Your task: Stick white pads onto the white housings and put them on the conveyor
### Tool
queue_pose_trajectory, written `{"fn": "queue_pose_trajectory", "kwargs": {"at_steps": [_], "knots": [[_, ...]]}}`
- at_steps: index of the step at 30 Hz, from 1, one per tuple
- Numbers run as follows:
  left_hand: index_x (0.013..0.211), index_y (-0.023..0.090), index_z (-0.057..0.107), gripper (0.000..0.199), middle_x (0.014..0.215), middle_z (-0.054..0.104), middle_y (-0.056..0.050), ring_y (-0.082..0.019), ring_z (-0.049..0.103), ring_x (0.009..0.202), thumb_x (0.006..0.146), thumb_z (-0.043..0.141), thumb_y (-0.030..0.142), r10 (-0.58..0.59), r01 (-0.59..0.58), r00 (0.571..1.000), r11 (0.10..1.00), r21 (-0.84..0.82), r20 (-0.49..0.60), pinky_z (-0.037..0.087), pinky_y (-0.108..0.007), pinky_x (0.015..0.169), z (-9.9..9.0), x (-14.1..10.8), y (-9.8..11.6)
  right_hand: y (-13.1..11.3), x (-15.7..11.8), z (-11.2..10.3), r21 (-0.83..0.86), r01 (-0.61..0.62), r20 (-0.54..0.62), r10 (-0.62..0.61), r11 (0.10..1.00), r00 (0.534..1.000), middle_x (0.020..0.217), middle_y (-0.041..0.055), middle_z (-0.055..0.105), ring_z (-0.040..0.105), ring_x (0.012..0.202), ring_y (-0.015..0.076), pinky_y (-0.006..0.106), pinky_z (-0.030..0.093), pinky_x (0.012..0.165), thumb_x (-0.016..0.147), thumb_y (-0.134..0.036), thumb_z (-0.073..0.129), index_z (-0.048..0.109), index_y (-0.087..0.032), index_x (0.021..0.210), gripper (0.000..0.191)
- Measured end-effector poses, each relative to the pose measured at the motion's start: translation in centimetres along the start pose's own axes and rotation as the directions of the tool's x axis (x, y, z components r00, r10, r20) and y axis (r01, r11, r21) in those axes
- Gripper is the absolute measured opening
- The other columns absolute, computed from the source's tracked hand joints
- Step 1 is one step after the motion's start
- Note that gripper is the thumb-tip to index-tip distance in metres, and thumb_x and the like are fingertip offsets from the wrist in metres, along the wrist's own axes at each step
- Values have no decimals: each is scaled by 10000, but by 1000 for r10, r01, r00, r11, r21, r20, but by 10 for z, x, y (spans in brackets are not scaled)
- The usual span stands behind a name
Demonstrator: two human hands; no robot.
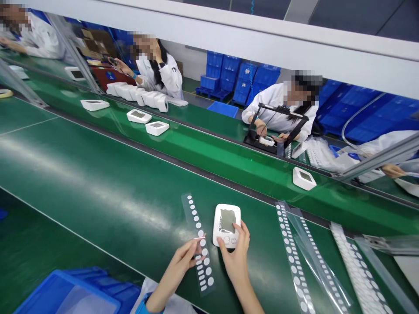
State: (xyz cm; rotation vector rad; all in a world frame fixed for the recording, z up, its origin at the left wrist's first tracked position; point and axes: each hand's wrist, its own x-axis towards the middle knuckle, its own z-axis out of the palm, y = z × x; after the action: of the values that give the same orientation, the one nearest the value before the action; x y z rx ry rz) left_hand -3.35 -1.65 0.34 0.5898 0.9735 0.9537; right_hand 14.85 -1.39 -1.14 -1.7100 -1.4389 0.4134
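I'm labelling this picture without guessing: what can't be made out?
In the head view:
White device: underside hidden by its body; screen marks too small to read.
Left hand: whatever it may pinch is too small to tell.
Blue bin: cut off by the bottom edge.

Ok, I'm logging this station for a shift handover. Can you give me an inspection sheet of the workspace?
Surface: green bench, with a bright glare streak.
Job's things: white device lying screen up; sticker strip with white shapes to its left.
Clutter: more sticker strips to the right, some overlapping; other white devices on the green belt beyond.
Hands: left hand pinched at the sticker strip's edge; right hand gripping the white device.
Cables: blue coiled line hanging behind; cable or hose, cannot tell.
Surroundings: co-workers in white coats opposite; stacked blue crates; blue bin at lower left.
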Motion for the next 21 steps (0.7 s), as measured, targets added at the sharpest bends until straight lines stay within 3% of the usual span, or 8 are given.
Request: {"fn": "queue_pose_trajectory", "kwargs": {"at_steps": [3, 5, 7, 10, 18, 21], "knots": [[1120, 230, 710, 435, 741, 570, -3, -195, 622, 849, 812, 651, 531, 6, -6, 1000, 1000, 8, -2, 553, -343, 859, 1, -1, 1, -9, -4, -2, -52, 7, -48, -9, 999, 999, 1442, 151, 283, 295, 1311, 366, 572, 297, 1001, 841, -391, 613, 477, -216, 1246, 462], [1124, 226, 708, 437, 752, 583, -8, -192, 617, 829, 814, 649, 528, 18, -17, 1000, 998, 56, -22, 573, -320, 806, 2, -1, 0, -18, -13, -3, -34, 80, -39, -81, 996, 996, 1428, 130, 320, 302, 1319, 343, 554, 314, 1010, 880, -329, 579, 552, -223, 1145, 287], [1110, 215, 716, 445, 785, 623, -27, -210, 620, 853, 798, 666, 529, 40, -37, 999, 995, 93, -34, 583, -318, 780, 3, -1, -2, -25, -23, -3, 59, 198, 66, -202, 978, 977, 1317, 109, 446, 411, 1254, 281, 467, 394, 988, 907, -244, 547, 605, -222, 997, 109], [1090, 200, 724, 463, 874, 674, -54, -245, 630, 917, 783, 673, 543, 64, -59, 997, 994, 95, -46, 582, -342, 803, 4, 1, -5, -30, -34, 0, 171, 277, 189, -308, 945, 933, 1144, 86, 556, 549, 1096, 209, 346, 491, 897, 916, -175, 535, 632, -219, 899, 108], [1040, 164, 726, 438, 873, 715, -65, -247, 668, 870, 790, 679, 520, 62, -60, 996, 998, 38, -60, 555, -344, 837, 5, 1, -9, -35, -35, 9, 220, 202, 136, -234, 955, 963, 1055, 80, 601, 618, 982, 193, 306, 538, 826, 913, -178, 526, 672, -214, 860, 159], [939, 153, 743, 393, 812, 702, -55, -228, 662, 813, 773, 704, 506, 79, -75, 994, 996, 45, -71, 560, -309, 781, 5, 1, -10, -40, -37, 8, 201, 206, 101, -230, 958, 968, 1039, 81, 594, 609, 974, 200, 325, 538, 814, 910, -169, 517, 648, -209, 832, 158]]}}
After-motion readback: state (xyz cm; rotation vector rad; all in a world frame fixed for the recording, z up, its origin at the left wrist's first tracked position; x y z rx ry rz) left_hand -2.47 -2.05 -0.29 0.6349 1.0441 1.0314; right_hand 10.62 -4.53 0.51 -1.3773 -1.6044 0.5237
